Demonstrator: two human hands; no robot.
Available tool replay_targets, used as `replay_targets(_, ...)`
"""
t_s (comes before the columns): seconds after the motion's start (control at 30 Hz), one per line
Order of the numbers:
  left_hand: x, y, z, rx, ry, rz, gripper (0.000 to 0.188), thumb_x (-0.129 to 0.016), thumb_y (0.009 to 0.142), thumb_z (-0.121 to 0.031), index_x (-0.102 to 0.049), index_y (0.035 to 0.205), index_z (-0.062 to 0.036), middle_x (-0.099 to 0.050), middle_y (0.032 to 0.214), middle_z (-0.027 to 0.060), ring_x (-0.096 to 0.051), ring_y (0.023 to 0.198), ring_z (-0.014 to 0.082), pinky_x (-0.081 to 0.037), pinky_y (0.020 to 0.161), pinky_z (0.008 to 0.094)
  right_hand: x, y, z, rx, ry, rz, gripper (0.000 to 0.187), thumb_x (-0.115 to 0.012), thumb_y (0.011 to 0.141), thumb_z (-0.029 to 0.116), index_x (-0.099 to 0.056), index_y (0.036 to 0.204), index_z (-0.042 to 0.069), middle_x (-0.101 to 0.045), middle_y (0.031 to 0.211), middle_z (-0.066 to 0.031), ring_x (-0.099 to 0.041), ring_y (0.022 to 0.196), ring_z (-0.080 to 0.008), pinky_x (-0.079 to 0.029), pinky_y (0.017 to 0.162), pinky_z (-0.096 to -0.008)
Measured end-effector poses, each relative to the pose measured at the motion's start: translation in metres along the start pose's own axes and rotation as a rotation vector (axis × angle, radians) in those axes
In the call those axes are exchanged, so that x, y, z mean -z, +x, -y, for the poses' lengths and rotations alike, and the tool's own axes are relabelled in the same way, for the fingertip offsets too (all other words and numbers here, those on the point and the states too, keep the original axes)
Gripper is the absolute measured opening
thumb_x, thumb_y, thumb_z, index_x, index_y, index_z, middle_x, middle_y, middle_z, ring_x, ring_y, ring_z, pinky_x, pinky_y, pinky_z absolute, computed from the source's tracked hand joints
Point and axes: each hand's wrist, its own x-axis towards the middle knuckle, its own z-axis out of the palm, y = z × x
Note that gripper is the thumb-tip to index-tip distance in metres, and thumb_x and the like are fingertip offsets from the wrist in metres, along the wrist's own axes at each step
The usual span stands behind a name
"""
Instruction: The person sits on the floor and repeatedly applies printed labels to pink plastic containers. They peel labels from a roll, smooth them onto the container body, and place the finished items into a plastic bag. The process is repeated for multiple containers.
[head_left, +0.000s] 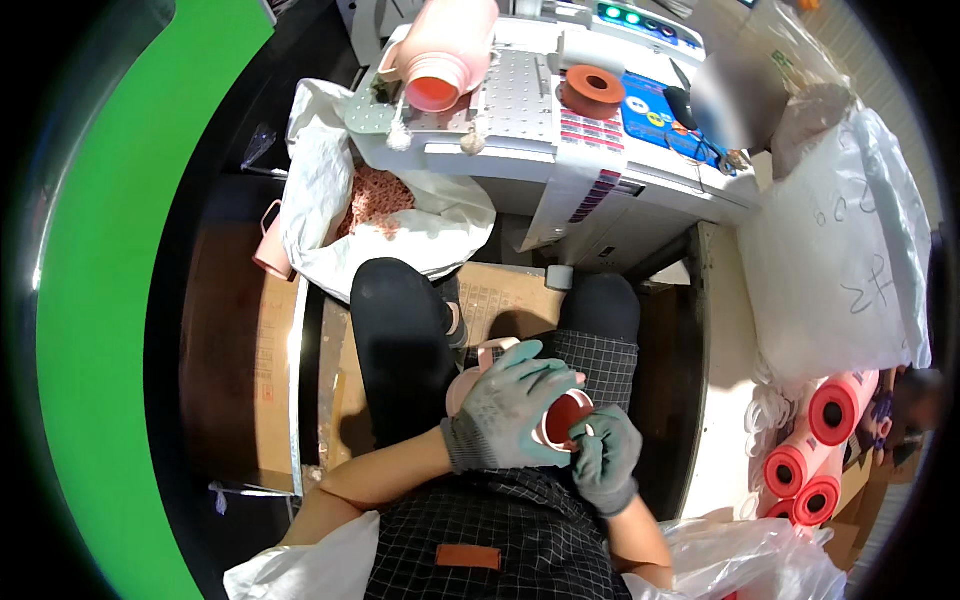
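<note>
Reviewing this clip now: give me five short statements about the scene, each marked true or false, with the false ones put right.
1. The left hand holds a pink bottle. True.
2. The right hand is at that bottle's mouth. True.
3. The right hand is bare. False: it wears a gray-green glove.
4. The white sack beyond the knees holds pink scraps. True.
5. The large bottle on the white workbench stands upright. False: it lies on its side, mouth toward the person.
</note>
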Motion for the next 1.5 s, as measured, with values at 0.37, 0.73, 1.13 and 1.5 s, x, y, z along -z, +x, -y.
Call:
replay_targets(0.37, 0.038, -0.059, 0.001, 0.061, -0.134, -0.092, 0.070, -0.095, 0.066, -0.042, -0.065, 0.122, -0.0117, -0.068, 0.130, 0.0139, -0.062, 0.126, 0.0351, -0.042, 0.110, 0.0625, -0.051, 0.117, 0.007, 0.014, 0.370, -0.445, 0.020, -0.055, 0.105, 0.022, -0.053, 0.114, 0.005, -0.054, 0.102, -0.0087, -0.055, 0.082, -0.0166, -0.047, 0.070, -0.0267)
replay_targets(0.73, 0.029, -0.025, 0.021, -0.069, -0.139, -0.246, 0.072, -0.080, 0.061, -0.020, -0.060, 0.129, -0.0058, -0.065, 0.131, 0.0166, -0.062, 0.122, 0.0349, -0.046, 0.107, 0.0497, -0.049, 0.116, -0.064, 0.089, 0.011, -0.285, 0.043, -0.072, 0.093, 0.014, -0.061, 0.133, 0.001, -0.062, 0.130, -0.0218, -0.068, 0.110, -0.0296, -0.055, 0.095, -0.0400)
replay_targets(1.13, 0.005, 0.020, 0.039, 0.122, -0.620, 0.192, 0.085, -0.088, 0.063, -0.022, -0.057, 0.141, -0.0055, -0.066, 0.125, 0.0135, -0.064, 0.118, 0.0295, -0.049, 0.106, 0.0449, 0.254, -0.280, -0.190, -1.493, -1.639, -0.175, 0.023, -0.055, 0.101, 0.021, -0.078, 0.106, 0.017, -0.074, 0.099, -0.0060, -0.068, 0.102, -0.0235, -0.049, 0.089, -0.0455)
replay_targets(1.5, 0.016, 0.033, 0.021, -0.163, -0.174, -0.005, 0.106, -0.098, 0.066, -0.038, -0.043, 0.140, 0.0138, -0.071, 0.109, 0.0144, -0.069, 0.102, 0.0320, -0.050, 0.103, 0.0486, 0.212, -0.230, -0.133, -0.870, -0.947, -1.171, 0.032, -0.055, 0.106, 0.027, -0.065, 0.113, -0.003, -0.070, 0.093, -0.0165, -0.064, 0.077, -0.0259, -0.053, 0.072, -0.0389)
